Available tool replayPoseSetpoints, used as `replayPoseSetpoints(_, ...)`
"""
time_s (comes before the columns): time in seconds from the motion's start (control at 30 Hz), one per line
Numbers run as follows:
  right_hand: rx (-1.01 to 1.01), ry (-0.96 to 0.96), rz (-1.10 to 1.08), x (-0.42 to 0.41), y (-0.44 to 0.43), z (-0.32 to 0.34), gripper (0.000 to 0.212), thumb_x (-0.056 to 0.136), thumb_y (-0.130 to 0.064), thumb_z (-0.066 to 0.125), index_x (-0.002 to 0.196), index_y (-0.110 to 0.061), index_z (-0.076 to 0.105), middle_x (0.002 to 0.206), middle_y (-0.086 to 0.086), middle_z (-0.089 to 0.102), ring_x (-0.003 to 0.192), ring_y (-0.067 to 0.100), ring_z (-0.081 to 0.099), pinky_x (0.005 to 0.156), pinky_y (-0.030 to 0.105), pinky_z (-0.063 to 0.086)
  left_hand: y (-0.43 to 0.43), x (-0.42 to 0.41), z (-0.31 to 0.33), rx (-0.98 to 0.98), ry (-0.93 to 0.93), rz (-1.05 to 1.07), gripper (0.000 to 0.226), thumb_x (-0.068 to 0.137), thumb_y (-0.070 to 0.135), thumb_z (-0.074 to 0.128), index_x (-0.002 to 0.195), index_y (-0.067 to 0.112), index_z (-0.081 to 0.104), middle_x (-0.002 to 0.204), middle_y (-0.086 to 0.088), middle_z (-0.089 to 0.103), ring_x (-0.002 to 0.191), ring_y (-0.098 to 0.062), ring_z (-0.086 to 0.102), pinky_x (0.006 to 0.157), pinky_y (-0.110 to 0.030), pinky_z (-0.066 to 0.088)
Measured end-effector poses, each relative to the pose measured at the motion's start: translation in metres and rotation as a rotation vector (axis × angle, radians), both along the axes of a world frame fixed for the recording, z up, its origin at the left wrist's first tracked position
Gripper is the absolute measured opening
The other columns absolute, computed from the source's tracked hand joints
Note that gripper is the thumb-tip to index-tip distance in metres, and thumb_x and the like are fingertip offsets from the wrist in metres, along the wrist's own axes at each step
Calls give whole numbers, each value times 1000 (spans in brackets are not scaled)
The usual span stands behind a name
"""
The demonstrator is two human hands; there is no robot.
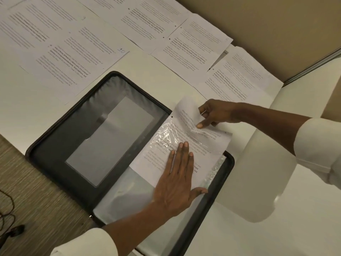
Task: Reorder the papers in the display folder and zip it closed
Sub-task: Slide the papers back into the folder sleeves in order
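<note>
Looks like an office. Smooth white worktop (276,228) with printed text sheets (77,58) spread in overlapping rows across the far side, several with punched holes, one hand-numbered 10. Open black zip folder (77,137) with clear sleeves lies near the middle. Beige partition panel (267,34) with a metal edge strip far right, cubicle-style. Grey woven carpet (36,191) on the near left, thin dark cable (9,215) lying on it.

Warm, dim indoor light gives the view a yellowish cast. Glare glints off the crinkled plastic sleeve (171,133) at centre. Right of the sleeve, soft shadows fall across the white table (258,191). Above it, printed text blurs, and straight edges bow near the frame's borders.
</note>
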State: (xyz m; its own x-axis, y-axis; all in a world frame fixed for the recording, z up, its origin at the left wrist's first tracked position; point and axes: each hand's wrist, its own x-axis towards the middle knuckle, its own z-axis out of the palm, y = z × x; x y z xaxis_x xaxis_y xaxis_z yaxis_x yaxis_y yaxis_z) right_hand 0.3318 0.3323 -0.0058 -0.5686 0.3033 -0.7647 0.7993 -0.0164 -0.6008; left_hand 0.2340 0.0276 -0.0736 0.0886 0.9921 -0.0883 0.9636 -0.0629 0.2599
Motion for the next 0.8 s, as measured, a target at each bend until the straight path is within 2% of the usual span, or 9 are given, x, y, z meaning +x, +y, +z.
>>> replayPoseSetpoints(0.1, 48, 18, -9, 0, -4, 2, 41, 85, -34, 84, 123, -21, 77, 115, -7, 78, 105, 16, 73, 88, 30, 59, 0, 0, 0, -10, -12, 3, 111, 97, 86, 30, 167, 2, 15, 177, -20, -1, 164, -40, 2, 130, -58, 18)
replayPoseSetpoints(0.2, 132, 8, -47, 7, 3, 5, 27, 82, -31, 88, 105, -21, 80, 111, -2, 79, 103, 19, 73, 84, 28, 60, -2, -1, 0, -13, -25, 6, 112, 96, 87, 29, 168, 2, 14, 177, -19, -2, 164, -40, 2, 129, -59, 21)
replayPoseSetpoints(0.3, 172, -38, -48, 13, 13, 3, 27, 72, -26, 95, 91, -16, 78, 102, 13, 76, 95, 31, 69, 82, 40, 57, -3, -2, 1, -22, -25, 1, 113, 96, 87, 29, 168, 2, 12, 177, -19, -4, 164, -40, 1, 128, -60, 24)
replayPoseSetpoints(0.37, 150, -55, -152, 11, 14, 4, 40, 65, -26, 97, 99, -19, 78, 100, 11, 71, 92, 27, 63, 81, 42, 57, -4, -2, 2, -20, -18, 7, 113, 96, 87, 28, 168, 2, 13, 177, -19, -3, 164, -40, 1, 128, -60, 23)
replayPoseSetpoints(0.43, 126, -56, -236, 5, 14, 5, 52, 68, -26, 97, 114, -16, 74, 105, 7, 66, 94, 23, 58, 77, 39, 53, -5, -2, 3, -19, -8, 15, 113, 96, 88, 28, 168, 2, 13, 177, -19, -2, 164, -39, 0, 128, -60, 22)
replayPoseSetpoints(0.57, 140, -9, -308, -10, 10, -2, 43, 77, -21, 93, 115, -16, 75, 116, 5, 69, 103, 21, 58, 81, 38, 46, -7, -2, 4, -16, 0, 23, 113, 95, 88, 29, 168, 2, 13, 177, -19, -2, 164, -39, 0, 129, -60, 21)
replayPoseSetpoints(0.67, 244, 9, -221, -16, 4, -9, 22, 80, -20, 91, 99, -18, 79, 103, 4, 77, 95, 24, 67, 77, 34, 52, -8, -3, 4, -12, -4, 29, 112, 96, 87, 29, 168, 2, 14, 177, -19, -1, 164, -39, 3, 128, -60, 22)
replayPoseSetpoints(0.73, 334, 21, -127, -16, 4, -9, 15, 83, -20, 89, 95, -18, 79, 94, 5, 77, 88, 27, 68, 78, 41, 56, -8, -4, 5, -12, -8, 31, 112, 96, 86, 30, 168, 2, 14, 177, -19, -1, 164, -40, 3, 128, -60, 23)
replayPoseSetpoints(0.8, 387, 38, -97, -13, 7, -8, 16, 83, -20, 89, 96, -17, 80, 95, 12, 77, 87, 30, 70, 85, 49, 59, -9, -4, 6, -17, -3, 28, 112, 96, 86, 30, 168, 1, 13, 176, -21, -2, 163, -40, 2, 128, -60, 24)
